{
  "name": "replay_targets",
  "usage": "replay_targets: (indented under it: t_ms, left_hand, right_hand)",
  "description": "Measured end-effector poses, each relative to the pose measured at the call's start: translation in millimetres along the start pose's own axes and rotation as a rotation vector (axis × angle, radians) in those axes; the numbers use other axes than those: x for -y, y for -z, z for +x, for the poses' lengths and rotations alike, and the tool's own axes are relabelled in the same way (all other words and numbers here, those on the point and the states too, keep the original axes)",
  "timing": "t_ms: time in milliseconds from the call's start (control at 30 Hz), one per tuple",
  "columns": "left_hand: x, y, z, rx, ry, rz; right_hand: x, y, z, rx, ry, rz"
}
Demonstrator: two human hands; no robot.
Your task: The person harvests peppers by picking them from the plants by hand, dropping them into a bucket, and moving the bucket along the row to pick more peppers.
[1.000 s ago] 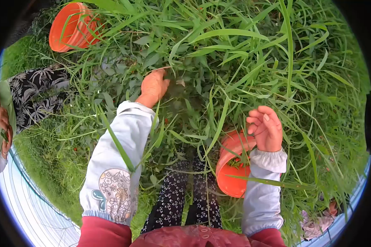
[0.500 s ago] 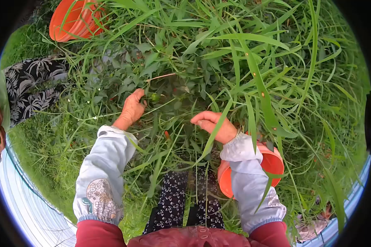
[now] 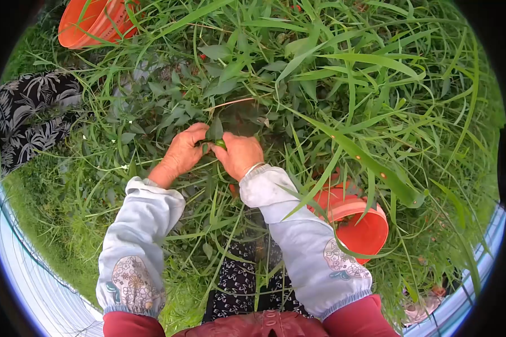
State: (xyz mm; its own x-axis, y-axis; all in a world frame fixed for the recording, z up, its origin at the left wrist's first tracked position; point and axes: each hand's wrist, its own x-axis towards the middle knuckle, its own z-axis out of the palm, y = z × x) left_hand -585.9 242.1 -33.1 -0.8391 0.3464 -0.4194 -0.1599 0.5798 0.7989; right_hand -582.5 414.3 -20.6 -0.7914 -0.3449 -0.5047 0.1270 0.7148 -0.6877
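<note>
Where the fingertips nearly meet, a small, glossy green fruit [image 3: 220,144] sits pinched by the bare right hand [image 3: 243,155], which has just crossed to join the bare left hand [image 3: 184,149], so both now work one spot; whether the left's curled fingers grip anything, I cannot tell. Beyond, an orange-red plastic bucket [image 3: 367,231] lies tilted amid long green grass [image 3: 376,151].

Left side of frame: I note a co-worker's black trousers [image 3: 28,112] with pale leaf print. Lower left: pale bluish sheeting [image 3: 31,275]. Upper right: I log long grass blades [image 3: 376,57], overlapping. Lower right: pinkish bundle [image 3: 421,310], too small to identify.
</note>
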Motion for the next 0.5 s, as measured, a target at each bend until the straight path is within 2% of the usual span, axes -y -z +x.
replay_targets:
  t_ms: [67, 167, 300, 367, 467, 500]
  left_hand:
    - [-2.6, 1.7, -3.0, 0.027, -0.026, 0.27]
    - [-7.3, 4.1, -3.7, 0.035, -0.151, 0.398]
    - [-6.5, 2.0, -3.1, 0.026, -0.187, 0.42]
    - [-1.1, -0.5, -1.4, -0.058, -0.213, 0.425]
    - [2.7, -2.0, 2.2, -0.053, -0.251, 0.387]
    - [3.5, 2.4, 3.7, -0.085, -0.117, 0.422]
  right_hand:
    - [7.5, -2.2, -6.4, 0.027, -0.042, -0.083]
    - [13.9, -5.4, -13.0, -0.021, -0.093, -0.114]
    - [16.5, -4.3, -14.1, -0.002, -0.192, -0.012]
    - [12.9, -9.6, -14.1, -0.002, -0.173, 0.049]
    - [6.2, -5.8, -13.2, -0.017, -0.138, 0.091]
    - [6.3, -4.4, -18.6, -0.016, -0.142, 0.091]
